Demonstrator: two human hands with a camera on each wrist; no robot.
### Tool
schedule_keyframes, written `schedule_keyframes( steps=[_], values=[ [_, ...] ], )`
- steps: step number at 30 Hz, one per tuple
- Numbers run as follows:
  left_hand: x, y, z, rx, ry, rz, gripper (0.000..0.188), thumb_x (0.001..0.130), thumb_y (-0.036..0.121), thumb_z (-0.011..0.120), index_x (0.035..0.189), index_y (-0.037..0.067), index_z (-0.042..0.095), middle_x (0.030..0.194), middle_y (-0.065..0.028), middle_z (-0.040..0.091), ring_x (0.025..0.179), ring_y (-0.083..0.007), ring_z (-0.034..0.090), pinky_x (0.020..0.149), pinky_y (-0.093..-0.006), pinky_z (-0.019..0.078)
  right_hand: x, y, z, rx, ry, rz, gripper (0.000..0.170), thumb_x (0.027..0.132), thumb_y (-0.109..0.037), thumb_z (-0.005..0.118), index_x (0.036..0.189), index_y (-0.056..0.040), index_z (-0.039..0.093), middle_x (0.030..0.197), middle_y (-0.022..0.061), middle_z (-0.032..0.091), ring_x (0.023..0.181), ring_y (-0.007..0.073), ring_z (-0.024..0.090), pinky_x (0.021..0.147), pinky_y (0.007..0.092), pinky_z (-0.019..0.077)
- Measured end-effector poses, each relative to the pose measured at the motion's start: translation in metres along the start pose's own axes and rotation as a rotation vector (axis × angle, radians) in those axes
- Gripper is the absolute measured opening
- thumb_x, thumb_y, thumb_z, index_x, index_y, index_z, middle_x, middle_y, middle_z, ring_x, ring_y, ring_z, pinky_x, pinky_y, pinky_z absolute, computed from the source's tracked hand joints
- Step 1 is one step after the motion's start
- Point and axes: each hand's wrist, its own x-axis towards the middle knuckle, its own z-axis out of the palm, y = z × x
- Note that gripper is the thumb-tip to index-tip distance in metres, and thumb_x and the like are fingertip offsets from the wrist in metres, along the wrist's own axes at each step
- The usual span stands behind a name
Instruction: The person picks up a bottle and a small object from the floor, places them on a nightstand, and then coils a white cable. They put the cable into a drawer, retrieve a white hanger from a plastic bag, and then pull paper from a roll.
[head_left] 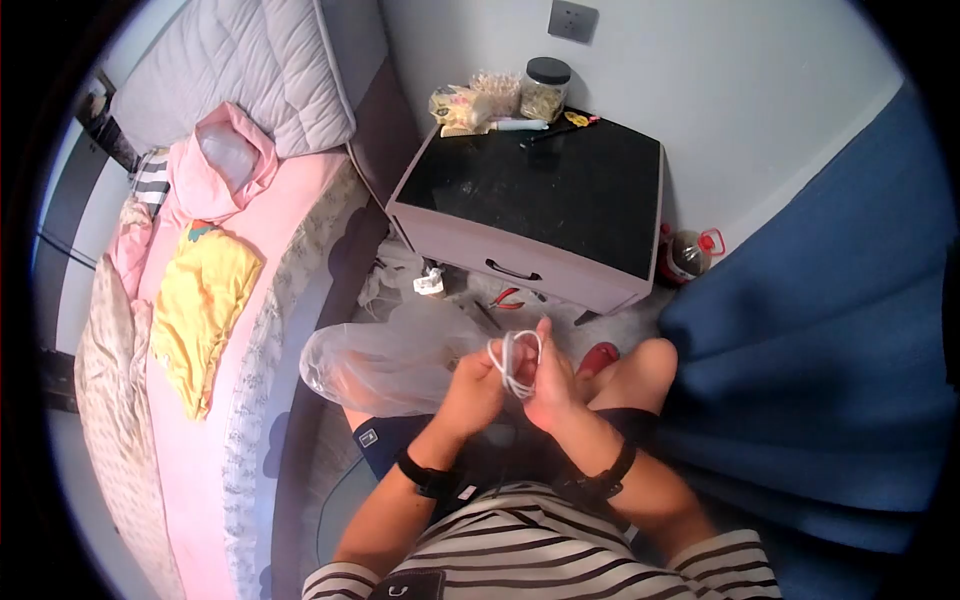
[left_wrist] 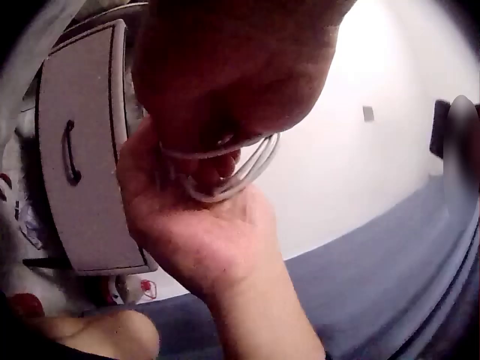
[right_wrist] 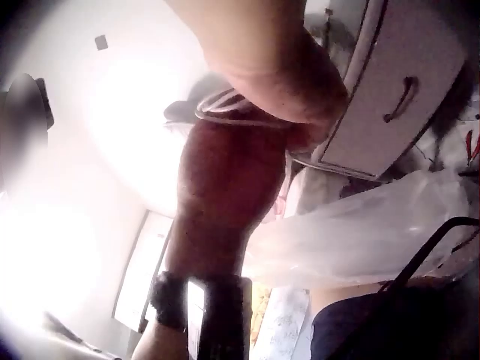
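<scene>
Fingers [head_left: 483,368] of the left hand [head_left: 472,398] and right hand [head_left: 552,390] curl around a looped white cable [head_left: 508,362], arms [head_left: 385,515] angled inward.

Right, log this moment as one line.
left hand: holds looped white cord; right hand: holds same cord; red-handled tool: on floor by cabinet

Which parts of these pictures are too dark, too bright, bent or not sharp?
Head view: black rounded borders, and the bed's edge looks bowed, likely by the lens; left wrist view: the left hand is in deep shadow, while the white cable is readable; right wrist view: the wall is largely washed out, and a dark shape near the left edge is blurred.
</scene>
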Motion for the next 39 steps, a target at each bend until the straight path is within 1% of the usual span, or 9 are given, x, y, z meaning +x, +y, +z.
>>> schedule_keyframes(
  steps=[6, 13, 19, 20, 23, 28, 33, 36, 39],
  values=[
    [0.005, -0.004, 0.013, 0.964, -0.101, 0.308, 0.023, 0.078, 0.007, 0.054, 0.099, 0.003, 0.062, 0.100, -0.0149, 0.064, 0.083, -0.0379, 0.061, 0.066, -0.0422, 0.0503, 0.033, 0.021, -0.059, 0.121, 0.088, 0.015, 0.044, 0.085, -0.056, 0.054, 0.084, -0.0127, 0.058, 0.077, 0.0005, 0.061, 0.069, 0.0145, 0.058, 0.065, 0.0297, 0.0473],
    [0.015, 0.003, 0.037, 1.380, -0.104, 0.267, 0.027, 0.077, 0.010, 0.053, 0.102, 0.007, 0.061, 0.108, -0.0151, 0.058, 0.097, -0.0333, 0.057, 0.079, -0.0434, 0.0464, 0.040, 0.015, -0.078, 0.265, 0.186, -0.026, 0.045, 0.085, -0.055, 0.054, 0.081, -0.0107, 0.054, 0.073, 0.0024, 0.056, 0.069, 0.0180, 0.057, 0.062, 0.0328, 0.0479],
    [0.054, -0.025, 0.008, 0.635, -0.551, 0.090, 0.028, 0.089, 0.017, 0.048, 0.112, 0.003, 0.056, 0.110, -0.0154, 0.058, 0.096, -0.0336, 0.057, 0.086, -0.0403, 0.0440, 0.035, -0.003, -0.106, 0.246, 0.331, 0.069, 0.043, 0.087, -0.056, 0.048, 0.074, -0.0155, 0.053, 0.053, 0.0004, 0.044, 0.045, 0.0177, 0.045, 0.038, 0.0281, 0.0355],
    [0.069, -0.045, -0.006, 0.442, -0.509, -0.112, 0.037, 0.092, 0.022, 0.046, 0.125, 0.004, 0.049, 0.115, -0.0120, 0.057, 0.097, -0.0271, 0.059, 0.082, -0.0403, 0.0447, 0.042, -0.006, -0.126, 0.311, 0.295, 0.104, 0.045, 0.088, -0.059, 0.044, 0.076, -0.0166, 0.053, 0.048, -0.0021, 0.034, 0.037, 0.0138, 0.032, 0.032, 0.0255, 0.0239],
    [0.127, -0.082, -0.044, -0.108, -0.077, -0.408, 0.051, 0.090, 0.021, 0.048, 0.137, 0.006, 0.035, 0.116, -0.0077, 0.057, 0.097, -0.0222, 0.059, 0.078, -0.0381, 0.0440, 0.032, -0.015, -0.169, 0.396, -0.025, 0.063, 0.046, 0.089, -0.059, 0.041, 0.077, -0.0151, 0.050, 0.051, -0.0030, 0.039, 0.040, 0.0136, 0.034, 0.035, 0.0282, 0.0261],
    [0.216, -0.189, -0.102, -0.269, 0.212, -0.419, 0.067, 0.086, 0.015, 0.051, 0.143, 0.008, 0.017, 0.113, -0.0061, 0.055, 0.083, -0.0186, 0.056, 0.072, -0.0361, 0.0441, 0.012, -0.019, -0.200, 0.485, -0.083, 0.040, 0.051, 0.091, -0.060, 0.034, 0.082, -0.0132, 0.052, 0.048, -0.0025, 0.032, 0.038, 0.0146, 0.031, 0.034, 0.0298, 0.0253],
    [0.243, -0.191, -0.077, -0.398, 0.377, -0.390, 0.032, 0.084, 0.014, 0.051, 0.114, 0.004, 0.050, 0.095, -0.0060, 0.062, 0.068, -0.0149, 0.055, 0.056, -0.0315, 0.0440, -0.014, -0.018, -0.218, 0.389, 0.042, 0.019, 0.050, 0.090, -0.061, 0.037, 0.087, -0.0135, 0.052, 0.047, -0.0039, 0.030, 0.036, 0.0111, 0.027, 0.033, 0.0259, 0.0216],
    [0.241, -0.164, -0.063, -0.350, 0.389, -0.432, 0.022, 0.091, 0.011, 0.042, 0.105, -0.004, 0.050, 0.102, -0.0163, 0.057, 0.083, -0.0253, 0.058, 0.076, -0.0421, 0.0539, -0.026, -0.036, -0.186, 0.168, 0.264, -0.010, 0.050, 0.089, -0.061, 0.038, 0.079, -0.0139, 0.054, 0.051, -0.0013, 0.035, 0.038, 0.0124, 0.032, 0.034, 0.0251, 0.0265],
    [0.254, -0.217, -0.082, -0.131, 0.375, -0.321, 0.020, 0.090, 0.014, 0.045, 0.095, -0.004, 0.054, 0.088, -0.0127, 0.060, 0.077, -0.0236, 0.058, 0.068, -0.0368, 0.0512, -0.014, -0.050, -0.171, 0.046, 0.261, 0.011, 0.050, 0.088, -0.061, 0.040, 0.077, -0.0141, 0.052, 0.051, -0.0013, 0.036, 0.038, 0.0123, 0.034, 0.033, 0.0249, 0.0277]
  ],
)
